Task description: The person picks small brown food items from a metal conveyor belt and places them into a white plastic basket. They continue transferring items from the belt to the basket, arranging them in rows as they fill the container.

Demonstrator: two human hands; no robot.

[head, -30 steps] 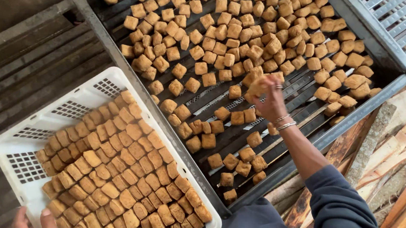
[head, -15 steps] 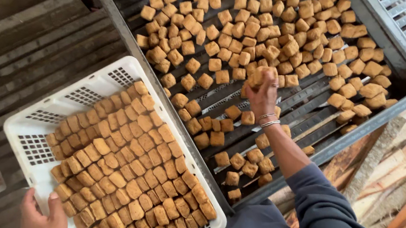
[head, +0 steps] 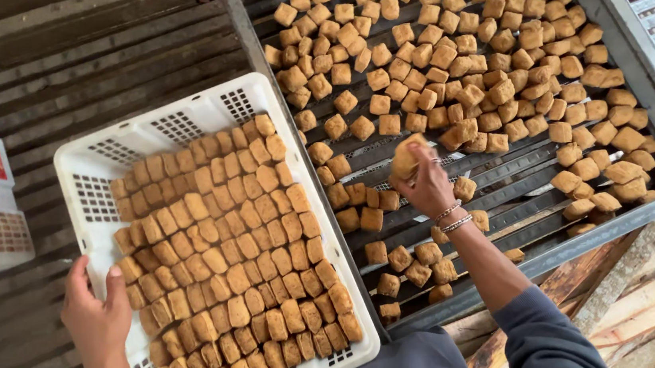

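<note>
I see my right hand (head: 426, 185) over the dark slatted tray (head: 504, 191), fingers pinched around one golden fried tofu cube (head: 406, 157), which sits at the fingertips, just above the hand and lifted off the slats. Loose cubes lie scattered on the tray all around it. My left hand (head: 95, 310) grips the near-left rim of the white plastic crate (head: 170, 127), beside the tray, thumb pressed on the edge. The crate is packed with rows of the same cubes.

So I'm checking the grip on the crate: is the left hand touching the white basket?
Touching. The head view shows the left hand gripping the white basket at its near-left rim.
</note>
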